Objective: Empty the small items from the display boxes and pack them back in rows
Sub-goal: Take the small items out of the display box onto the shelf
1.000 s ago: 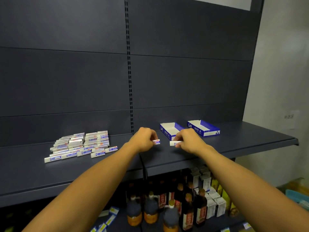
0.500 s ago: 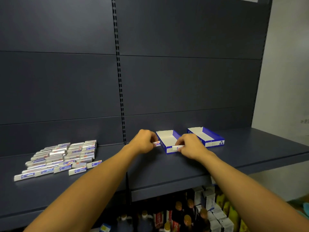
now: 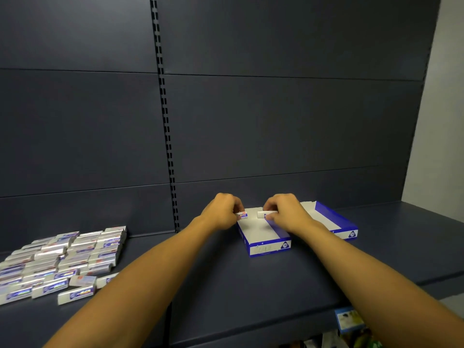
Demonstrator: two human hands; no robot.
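Observation:
Two blue-and-white display boxes stand on the dark shelf: a nearer one in the middle and a second one behind my right forearm. My left hand pinches a small white item with a red-and-blue label over the back left of the nearer box. My right hand pinches another small white item over the same box's back. The nearer box's white floor shows bare in front of both items. A large pile of the same small items lies on the shelf at the left.
The dark shelf runs the full width, backed by dark wall panels with a slotted upright. Some packaged goods show below the shelf's front edge at the lower right. A pale wall stands at the far right.
Both hands have moved forward from in front of the nearer box to over its back part, each still holding its item. The camera has drawn closer and shifted right.

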